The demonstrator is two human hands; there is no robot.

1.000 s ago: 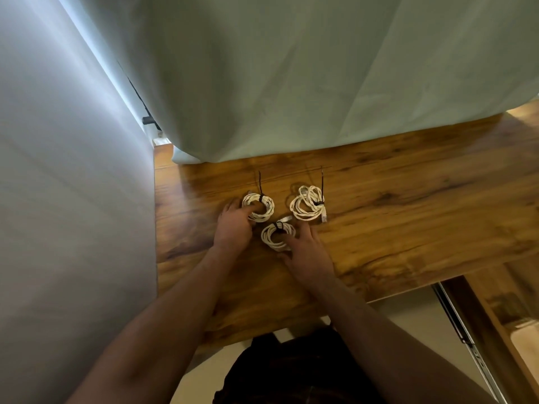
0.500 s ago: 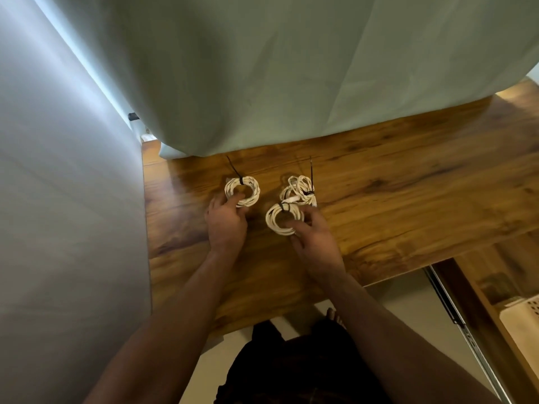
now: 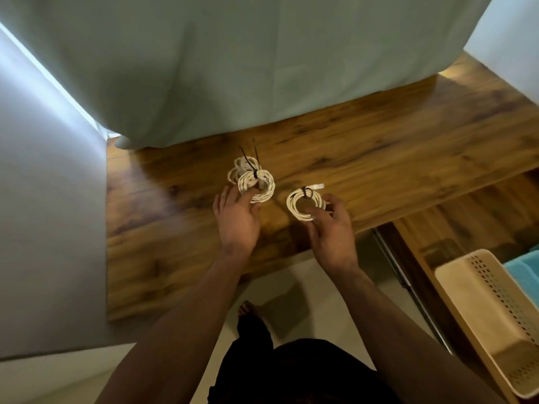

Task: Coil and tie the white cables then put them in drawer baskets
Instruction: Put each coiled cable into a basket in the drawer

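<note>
Three white cable coils, each bound with a black tie, are over the wooden tabletop (image 3: 379, 158). My left hand (image 3: 237, 220) grips one coil (image 3: 264, 189) lifted in front of a second coil (image 3: 237, 169), which lies just behind it; whether the hand holds that one too I cannot tell. My right hand (image 3: 331, 231) pinches the third coil (image 3: 303, 204), raised above the table's near edge, its white plug sticking out at the top right. A beige perforated drawer basket (image 3: 501, 316) sits in the open drawer at the lower right.
A pale green curtain (image 3: 262, 68) hangs over the back of the table. A grey wall (image 3: 43, 214) bounds the left side. A metal drawer rail (image 3: 408, 284) runs beside the basket, and a turquoise cloth (image 3: 525, 272) lies at the right edge.
Both hands have lifted coils off the table. The left coil has moved right, over the far coil; the right hand has carried its coil right and nearer. The view has swung toward the drawer basket.
</note>
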